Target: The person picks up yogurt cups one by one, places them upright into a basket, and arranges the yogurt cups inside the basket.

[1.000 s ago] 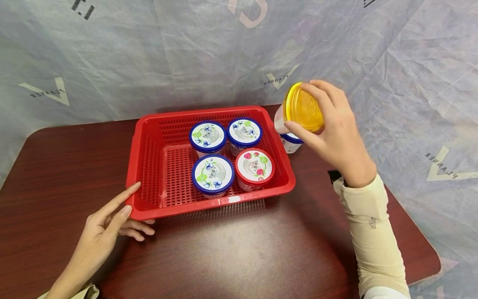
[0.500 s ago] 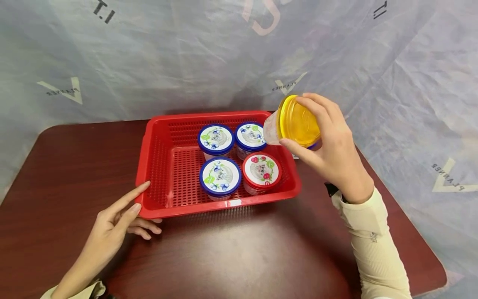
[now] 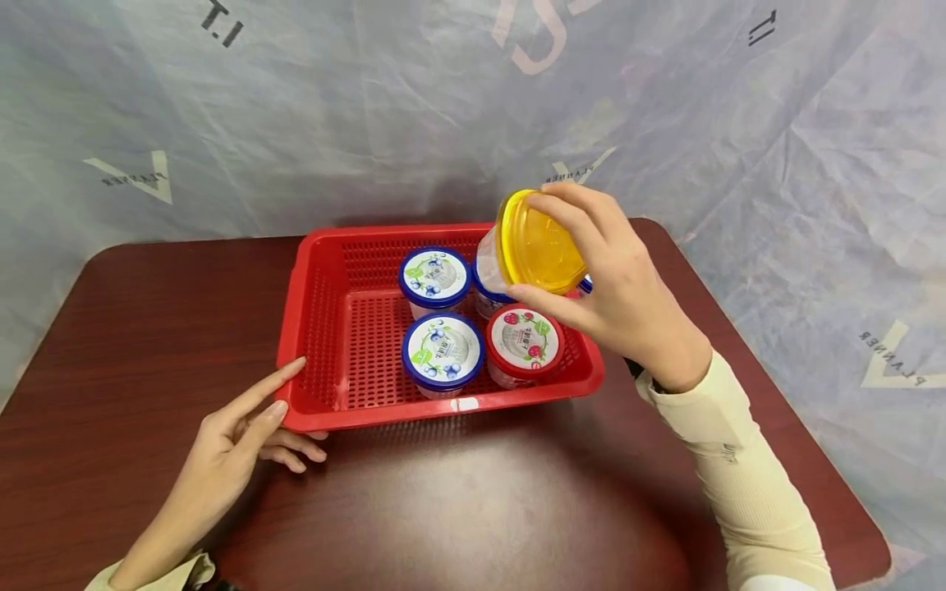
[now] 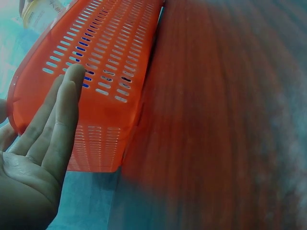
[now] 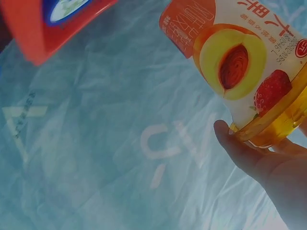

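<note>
My right hand (image 3: 617, 275) grips a fruit cup (image 5: 232, 62) by its yellow lid (image 3: 543, 246). The cup is tilted, its base to the left, above the back right of a red plastic basket (image 3: 291, 328). A peach and a strawberry show on its label in the right wrist view. My left hand (image 3: 229, 447) touches the basket's front left corner, thumb and index finger on the rim; the other fingers lie straight against its outside wall. Inside stand two blue-lidded cups, one at the back (image 3: 434, 277) and one in front (image 3: 443, 353), and a red-lidded cup (image 3: 525, 341).
Another blue-lidded cup (image 3: 488, 302) in the basket's back right is mostly hidden by the held cup. Past the basket's right side, a sliver of a blue-lidded cup (image 3: 586, 285) shows behind my hand. The wooden table (image 3: 443, 501) meets a grey sheet (image 3: 296, 123) at the back.
My right hand has carried the yellow-lidded cup left, from beyond the basket's right rim to over its back right part. The left hand keeps its place at the corner; the head view has shifted slightly.
</note>
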Available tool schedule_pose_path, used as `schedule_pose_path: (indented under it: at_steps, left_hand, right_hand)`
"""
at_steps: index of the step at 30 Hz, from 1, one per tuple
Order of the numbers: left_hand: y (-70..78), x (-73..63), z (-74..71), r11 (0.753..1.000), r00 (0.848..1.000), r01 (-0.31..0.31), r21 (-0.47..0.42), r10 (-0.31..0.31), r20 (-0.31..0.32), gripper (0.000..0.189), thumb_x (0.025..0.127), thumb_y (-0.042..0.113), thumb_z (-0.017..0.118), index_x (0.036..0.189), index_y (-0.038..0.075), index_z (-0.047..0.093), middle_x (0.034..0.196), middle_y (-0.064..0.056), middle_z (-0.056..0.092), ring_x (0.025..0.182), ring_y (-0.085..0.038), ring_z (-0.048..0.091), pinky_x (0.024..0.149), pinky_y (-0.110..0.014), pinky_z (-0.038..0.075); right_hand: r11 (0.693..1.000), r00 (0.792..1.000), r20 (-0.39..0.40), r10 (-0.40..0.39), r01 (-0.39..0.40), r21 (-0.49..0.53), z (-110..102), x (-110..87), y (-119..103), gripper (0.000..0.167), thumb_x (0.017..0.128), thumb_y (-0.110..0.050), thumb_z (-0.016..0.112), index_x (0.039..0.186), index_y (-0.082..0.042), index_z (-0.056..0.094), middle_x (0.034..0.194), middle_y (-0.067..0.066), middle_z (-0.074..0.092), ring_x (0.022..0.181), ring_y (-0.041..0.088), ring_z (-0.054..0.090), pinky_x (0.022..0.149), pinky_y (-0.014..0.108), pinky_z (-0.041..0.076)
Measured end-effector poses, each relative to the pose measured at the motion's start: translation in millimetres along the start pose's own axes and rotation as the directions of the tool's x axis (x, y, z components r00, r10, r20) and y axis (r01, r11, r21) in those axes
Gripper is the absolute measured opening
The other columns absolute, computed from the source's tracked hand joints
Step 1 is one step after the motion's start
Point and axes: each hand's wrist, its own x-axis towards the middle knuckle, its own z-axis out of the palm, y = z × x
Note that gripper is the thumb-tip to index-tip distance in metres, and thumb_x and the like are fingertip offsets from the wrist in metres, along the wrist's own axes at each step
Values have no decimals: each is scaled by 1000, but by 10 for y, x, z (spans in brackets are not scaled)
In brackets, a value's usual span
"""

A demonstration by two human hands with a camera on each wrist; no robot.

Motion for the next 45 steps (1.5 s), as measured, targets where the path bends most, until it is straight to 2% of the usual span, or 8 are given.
schedule_pose_path:
  at_steps: [5,11,19,24,28,41,45]
  left_hand:
    - [-10,35,68,1000,1000,1,-19,-1,-2,49,108,1,35,156,9,32,91,-21,74,71,-34,74,57,-45,60]
    - [-18,126,148,998,1000,-7,-68,9,25,48,109,3,34,156,11,32,90,-27,72,71,-37,73,56,-45,60]
    - [-4,165,212,994,999,-26,-105,31,42,48,108,2,32,156,9,31,90,-27,72,70,-40,72,54,-46,59]
    - [-4,174,247,991,999,-17,-132,24,45,48,109,2,32,156,9,30,90,-28,71,70,-40,72,55,-47,59]
    - [-7,184,265,988,999,1,-155,7,48,48,109,4,33,156,10,30,91,-29,71,70,-41,72,56,-47,59]
    - [3,200,280,986,998,-3,-166,12,54,48,109,4,33,156,10,30,89,-28,72,71,-43,71,56,-48,59]
    - [8,199,280,987,999,-4,-159,12,50,48,109,4,33,156,10,31,88,-27,72,71,-40,72,56,-48,59]
  right_hand:
    - [998,997,34,-70,70,-4,63,87,-4,74,74,-25,90,135,-3,54,135,19,53,128,32,48,103,41,50]
    - [994,992,84,-92,97,-55,84,133,16,74,79,-33,87,137,-4,52,137,19,51,130,27,47,101,38,51]
    - [996,990,104,-93,91,19,175,227,6,73,76,-28,89,135,-4,54,136,17,52,129,30,47,99,41,52]
    - [990,981,136,-138,133,41,256,305,12,71,80,-33,85,136,-4,53,136,15,52,128,27,46,103,37,48]
    - [986,972,165,-167,161,49,320,358,1,71,83,-40,81,138,-7,53,136,14,51,128,23,46,100,33,50]
    - [983,966,201,-166,145,116,540,564,-11,68,86,-44,77,140,-10,53,138,11,50,131,20,44,101,32,49]
    - [982,961,216,-171,149,113,614,611,7,67,87,-46,75,140,-10,53,138,10,50,131,20,44,106,32,44]
